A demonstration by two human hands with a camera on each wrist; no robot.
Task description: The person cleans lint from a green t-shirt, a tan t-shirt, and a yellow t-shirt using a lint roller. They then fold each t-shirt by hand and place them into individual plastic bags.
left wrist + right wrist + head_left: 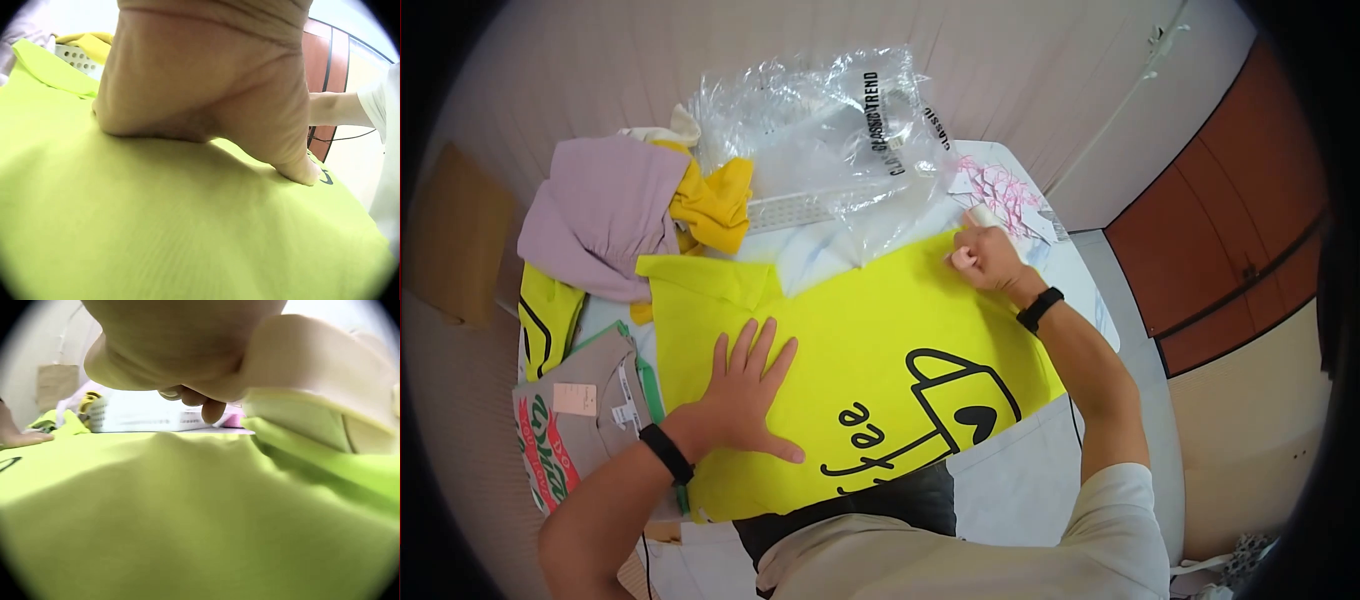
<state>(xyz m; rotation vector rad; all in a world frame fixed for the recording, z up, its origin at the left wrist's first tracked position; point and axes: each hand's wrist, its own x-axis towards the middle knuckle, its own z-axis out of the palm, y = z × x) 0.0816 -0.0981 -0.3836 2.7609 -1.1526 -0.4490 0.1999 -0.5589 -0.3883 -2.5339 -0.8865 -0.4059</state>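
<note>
I have the left hand (752,395) laid on the yellow shirt (850,310), its fingers spread wide and thumb out to the side; the right hand (992,262) is at the shirt's far edge with fingers curled, and I cannot tell whether they pinch the cloth; the shirt lies between and beneath the hands, on the white table (1088,305), its near edge over the person's lap. By my judgement it is partway handled: the body is spread broad and fairly smooth, while the sleeve end beyond the left hand lies doubled and creased; beside it a grey shirt (595,370) lies flat, whereas the lilac garment (600,200) and deeper-yellow garment (715,205) remain in a loose heap. Farther out I see a perforated basket (790,212) partly behind a clear bag (820,130), and pink strings (1000,190); the bag reads "CLASSIC TREND", with "CLASSIC" again at its side; the yellow shirt shows a black cup drawing and script ending in "ee"; the grey one has green script and "DO" and "YOU" on red, its pink tag (575,399) too small to read.
</note>
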